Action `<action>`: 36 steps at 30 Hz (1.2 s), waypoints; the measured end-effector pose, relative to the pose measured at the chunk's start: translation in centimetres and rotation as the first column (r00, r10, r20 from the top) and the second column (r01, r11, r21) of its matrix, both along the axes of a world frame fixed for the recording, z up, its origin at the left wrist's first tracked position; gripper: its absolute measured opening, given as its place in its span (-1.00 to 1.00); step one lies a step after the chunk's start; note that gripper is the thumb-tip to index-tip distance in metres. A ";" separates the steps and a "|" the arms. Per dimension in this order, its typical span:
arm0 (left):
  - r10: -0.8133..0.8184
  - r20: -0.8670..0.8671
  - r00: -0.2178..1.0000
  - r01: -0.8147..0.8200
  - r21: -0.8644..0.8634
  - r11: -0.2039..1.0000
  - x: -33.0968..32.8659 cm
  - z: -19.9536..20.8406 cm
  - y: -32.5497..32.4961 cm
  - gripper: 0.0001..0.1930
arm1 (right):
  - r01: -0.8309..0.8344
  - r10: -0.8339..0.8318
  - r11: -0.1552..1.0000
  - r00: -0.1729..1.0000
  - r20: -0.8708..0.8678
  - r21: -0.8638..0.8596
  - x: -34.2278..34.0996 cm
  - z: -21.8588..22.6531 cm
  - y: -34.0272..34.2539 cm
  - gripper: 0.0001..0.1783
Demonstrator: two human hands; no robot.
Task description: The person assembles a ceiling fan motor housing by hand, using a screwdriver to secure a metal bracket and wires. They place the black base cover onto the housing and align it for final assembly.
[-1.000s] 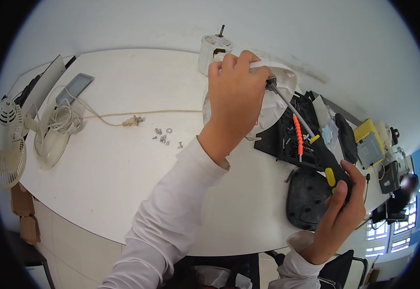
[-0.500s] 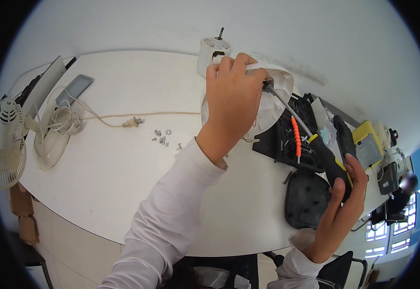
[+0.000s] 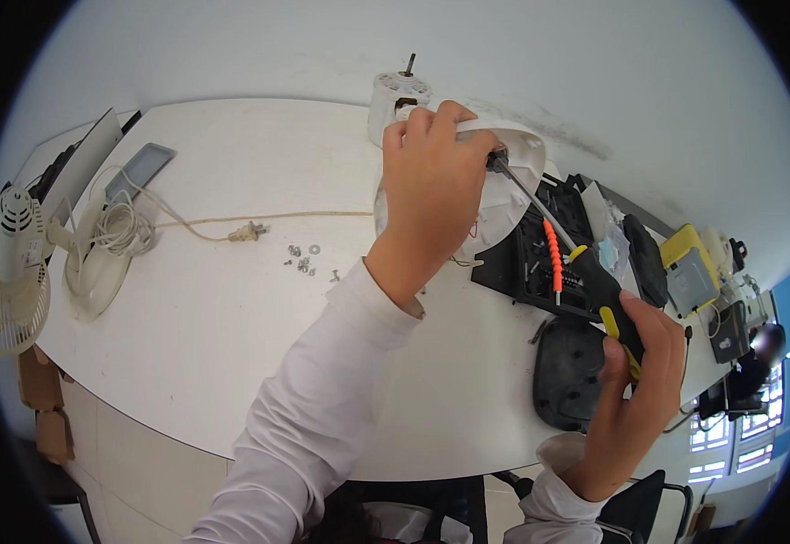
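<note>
White curved plastic housing (image 3: 515,190) gripped by left hand (image 3: 433,186) near far edge of white bench (image 3: 232,363); black-and-yellow-handled steel screwdriver (image 3: 601,283) held by right hand (image 3: 646,376), angled to dark fitting (image 3: 498,158) (tip hidden). Turning apparently in hand; firm, aligned pressure called for.
</note>
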State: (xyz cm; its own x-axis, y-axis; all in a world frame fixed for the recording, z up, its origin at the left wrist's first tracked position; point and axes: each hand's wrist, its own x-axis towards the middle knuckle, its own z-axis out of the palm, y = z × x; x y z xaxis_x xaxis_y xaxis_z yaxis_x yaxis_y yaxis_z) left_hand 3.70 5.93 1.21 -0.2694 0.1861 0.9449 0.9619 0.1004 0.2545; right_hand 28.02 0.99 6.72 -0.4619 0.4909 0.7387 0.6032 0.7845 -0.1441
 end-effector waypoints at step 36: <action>-0.032 -0.006 0.999 0.032 0.047 0.998 0.0 0.0 0.2 -0.84 | -0.173 0.174 0.984 0.984 -0.036 0.030 0.7 -0.2 -0.1 -0.31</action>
